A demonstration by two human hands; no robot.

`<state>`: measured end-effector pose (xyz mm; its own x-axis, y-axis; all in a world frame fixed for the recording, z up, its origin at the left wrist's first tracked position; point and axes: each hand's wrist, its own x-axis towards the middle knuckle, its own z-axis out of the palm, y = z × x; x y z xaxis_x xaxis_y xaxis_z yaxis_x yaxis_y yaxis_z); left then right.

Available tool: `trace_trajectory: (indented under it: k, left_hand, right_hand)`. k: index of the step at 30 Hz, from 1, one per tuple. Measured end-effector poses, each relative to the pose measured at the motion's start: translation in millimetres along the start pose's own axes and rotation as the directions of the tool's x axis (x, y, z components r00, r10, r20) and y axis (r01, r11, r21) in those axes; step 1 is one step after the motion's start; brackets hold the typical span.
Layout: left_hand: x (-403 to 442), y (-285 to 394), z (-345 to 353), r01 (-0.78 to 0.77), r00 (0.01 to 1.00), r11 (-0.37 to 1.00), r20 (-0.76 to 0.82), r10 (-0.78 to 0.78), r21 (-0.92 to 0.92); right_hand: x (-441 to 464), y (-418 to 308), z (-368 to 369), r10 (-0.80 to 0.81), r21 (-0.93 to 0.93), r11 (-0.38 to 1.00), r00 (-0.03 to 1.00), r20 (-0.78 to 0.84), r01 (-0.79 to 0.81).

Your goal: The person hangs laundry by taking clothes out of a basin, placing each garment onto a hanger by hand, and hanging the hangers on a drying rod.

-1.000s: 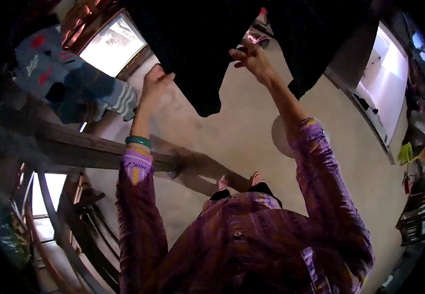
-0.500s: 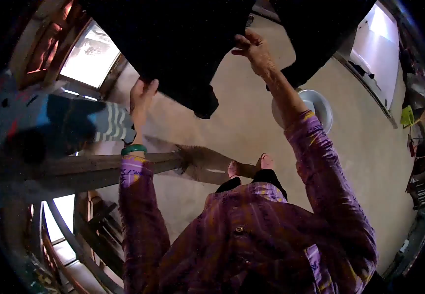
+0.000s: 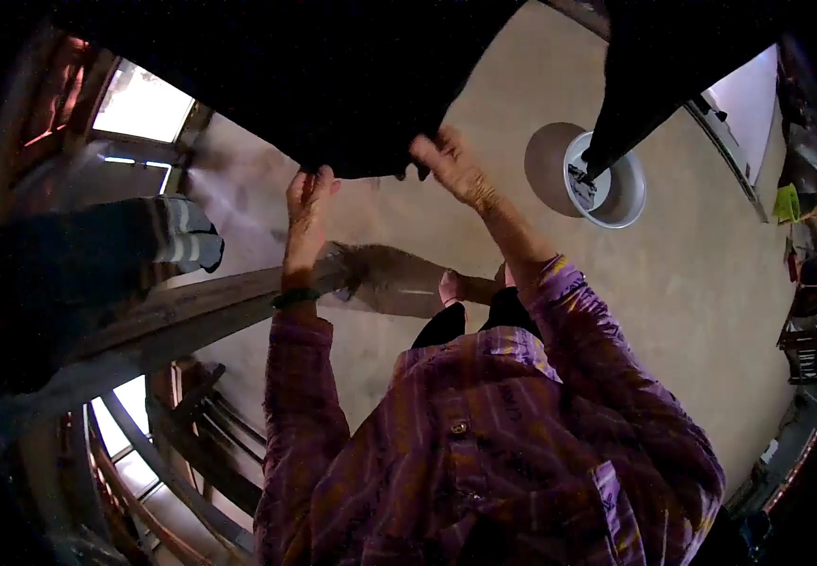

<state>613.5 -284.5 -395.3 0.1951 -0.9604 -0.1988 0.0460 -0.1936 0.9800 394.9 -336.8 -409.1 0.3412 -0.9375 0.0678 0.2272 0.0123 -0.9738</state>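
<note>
A large black cloth hangs down from the top of the view, so dark that its kind is hard to make out. At the left end of its lower edge, my left hand is closed, the edge pinched between thumb and fingers. My right hand is at the right corner of the same edge, fingers curled against the fabric and slightly blurred. Between the two hands the hem runs almost straight. A second black hanging cloth tapers down to the right, its tip over a white basin.
Dark crumpled stuff lies in the basin. A striped dark cloth hangs over a wooden beam on the left. Wooden chair-like bars stand at lower left. A green object is among clutter along the right wall.
My right hand has moved down and left to the cloth's lower corner. My left hand has shifted right and slightly down onto the hem, which is straighter now. The view has shifted.
</note>
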Motion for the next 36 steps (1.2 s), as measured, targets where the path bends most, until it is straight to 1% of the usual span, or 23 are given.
trace_trajectory:
  k: [2,5,6,7,8,9,12,15,17,18,19,21,22,23,25,26,27,28,29,31,32,34,36]
  left_hand:
    - [-6,-8,2,0.003,1.0,1.0,-0.004,-0.003,0.001]
    - [-1,-16,4,-0.076,0.993,0.996,0.093,0.072,0.036]
    - [2,-27,-2,-0.049,0.998,0.991,-0.044,0.055,0.126]
    - [-2,-14,-9,-0.087,0.992,0.996,-0.093,0.09,0.03]
    - [-6,2,-14,-0.134,0.982,0.989,-0.141,0.124,-0.064]
    - [-11,18,-19,-0.188,0.969,0.971,-0.188,0.158,-0.151]
    - [-11,16,-12,0.027,0.968,0.999,-0.252,-0.02,0.024]
    - [1,5,-4,-0.041,0.99,0.992,-0.138,0.025,-0.116]
    - [10,-26,-25,0.083,0.995,0.924,0.09,-0.053,-0.374]
    - [2,-20,-17,0.029,0.98,0.917,0.192,0.052,-0.397]
    - [-2,-25,-19,0.04,0.979,0.918,0.2,0.043,-0.395]
    - [-14,-30,-16,0.054,0.992,0.979,0.126,-0.029,-0.198]
    - [-23,-29,-12,0.067,0.994,0.989,0.1,-0.054,-0.13]
    - [-40,-16,8,-0.011,1.0,0.999,-0.011,0.01,-0.04]
    - [-48,-17,17,-0.068,0.991,0.996,-0.111,0.074,0.056]
    - [-45,-27,13,-0.119,0.991,0.987,-0.052,0.125,0.111]
    - [-39,-37,13,-0.173,0.985,0.971,0.008,0.174,0.162]
    - [-31,-44,16,-0.182,0.983,0.977,0.054,0.177,0.11]
    - [-26,-52,17,-0.175,0.984,0.978,0.057,0.17,0.109]
    - [-22,-63,18,-0.099,0.992,0.963,0.107,0.074,0.249]
    - [-23,-68,19,-0.093,0.992,0.963,0.11,0.067,0.251]
    - [-24,-81,22,-0.041,0.992,0.914,0.124,-0.01,0.403]
    - [-22,-108,27,0.046,0.982,0.859,0.133,-0.132,0.51]
  right_hand:
    - [-6,18,7,-0.008,-0.125,0.992,0.999,0.037,0.012]
    - [-16,17,16,0.1,-0.11,0.989,0.995,0.013,-0.098]
    - [-15,18,15,0.158,-0.378,0.906,0.981,-0.111,-0.189]
    - [-13,20,12,0.178,-0.604,0.742,0.953,-0.244,-0.293]
    - [-12,19,-21,0.13,-0.338,0.921,0.972,-0.196,-0.192]
    - [-7,19,-55,0.056,-0.035,0.997,0.985,-0.166,-0.063]
    - [-10,7,-48,0.087,-0.094,0.991,0.988,-0.126,-0.099]
    - [-10,14,-40,0.072,0.025,0.997,0.988,-0.134,-0.069]
    - [-18,26,-42,0.102,0.01,0.995,0.989,-0.105,-0.101]
    - [-22,27,-45,0.145,-0.119,0.981,0.986,-0.079,-0.154]
    - [-26,30,-42,0.152,-0.117,0.98,0.984,-0.089,-0.161]
    - [-30,32,-34,0.057,-0.031,0.998,0.995,-0.079,-0.06]
    - [-32,30,-42,0.23,-0.266,0.932,0.969,-0.087,-0.245]
    - [-33,30,-40,0.237,-0.265,0.931,0.967,-0.092,-0.253]
    - [-35,32,-32,-0.007,-0.04,0.999,0.999,-0.036,0.006]
    - [-36,43,-32,0.0,-0.041,0.999,0.999,-0.042,-0.002]
    - [-35,60,-37,0.12,0.283,0.954,0.991,-0.054,-0.1]
    - [-35,67,-37,0.233,0.577,0.798,0.972,-0.029,-0.174]
    - [-37,75,-38,0.24,0.578,0.797,0.97,-0.034,-0.177]
    - [-43,72,-28,-0.003,0.165,0.986,1.0,-0.016,0.005]
    - [-46,70,-24,0.003,0.167,0.986,1.0,-0.021,0.001]
    - [-47,59,-13,0.129,-0.103,0.986,0.991,-0.039,-0.132]
    - [-49,89,-10,0.06,-0.117,0.991,0.996,-0.063,-0.067]
